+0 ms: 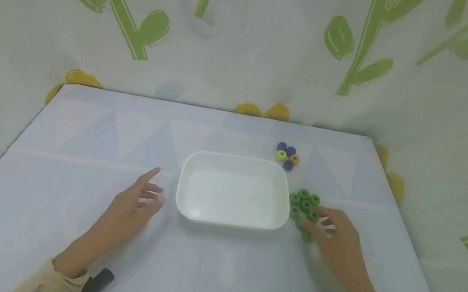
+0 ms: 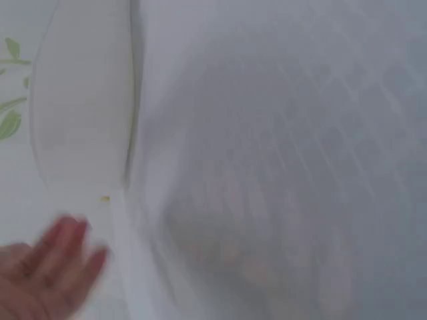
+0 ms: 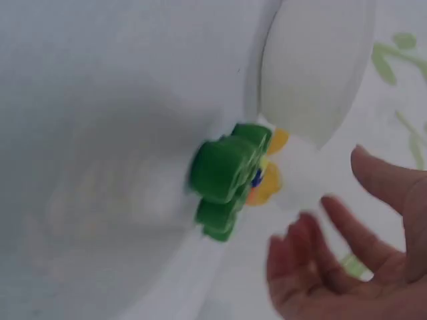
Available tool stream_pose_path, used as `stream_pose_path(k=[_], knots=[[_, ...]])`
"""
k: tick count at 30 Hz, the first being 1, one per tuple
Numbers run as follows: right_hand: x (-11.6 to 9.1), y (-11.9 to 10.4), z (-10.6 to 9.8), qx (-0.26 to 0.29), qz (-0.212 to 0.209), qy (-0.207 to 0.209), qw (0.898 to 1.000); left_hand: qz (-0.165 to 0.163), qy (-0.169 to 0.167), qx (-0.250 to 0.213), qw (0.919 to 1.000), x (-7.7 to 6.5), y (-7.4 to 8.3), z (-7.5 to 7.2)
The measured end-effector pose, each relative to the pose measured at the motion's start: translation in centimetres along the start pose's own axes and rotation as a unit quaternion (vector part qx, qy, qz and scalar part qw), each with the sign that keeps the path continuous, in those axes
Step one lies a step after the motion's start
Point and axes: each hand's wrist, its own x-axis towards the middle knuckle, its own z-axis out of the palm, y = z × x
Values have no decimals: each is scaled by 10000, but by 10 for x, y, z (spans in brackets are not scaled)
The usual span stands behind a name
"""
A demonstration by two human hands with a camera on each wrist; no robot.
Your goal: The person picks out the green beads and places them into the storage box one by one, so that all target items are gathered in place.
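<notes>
Left hand (image 1: 134, 204) and right hand (image 1: 336, 237) fingers parted, empty; a low right-hand sweep could scatter green beads (image 3: 220, 172) beside white tray (image 1: 233, 191).

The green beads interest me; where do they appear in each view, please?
Head: green beads, right of centre, beside the white tray.
Left wrist: not in it.
Right wrist: green beads, near the centre.
Shared landmark: white tray, upper left in left wrist, upper right in right wrist.
</notes>
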Motion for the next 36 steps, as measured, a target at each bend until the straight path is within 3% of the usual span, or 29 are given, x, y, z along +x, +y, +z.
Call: stream_pose_path(k=[2, 6, 9, 16, 27, 31, 36], knots=[[-2, 9, -2, 319, -51, 126, 9994, -34, -212, -782, 9967, 9, 0, 4], [-4, 28, 0, 663, -131, 139, 9976, -179, -432, -1896, 9807, 21, 0, 11], [-3, 38, 3, 646, -72, 53, 9979, -270, -439, -2270, 9725, 25, 0, 16], [-3, 49, 10, 208, -75, -171, 9996, -438, -459, -2581, 9640, 28, 3, 23], [-5, 43, 16, 1, 83, -375, 9993, -853, -374, -2724, 9577, 26, 6, 24], [-6, 40, 13, -182, -177, -115, 9996, -863, -388, -2796, 9554, 25, 4, 25], [-5, 21, 7, -138, -1063, 779, 9912, -904, -417, -2895, 9520, 25, 5, 25]])
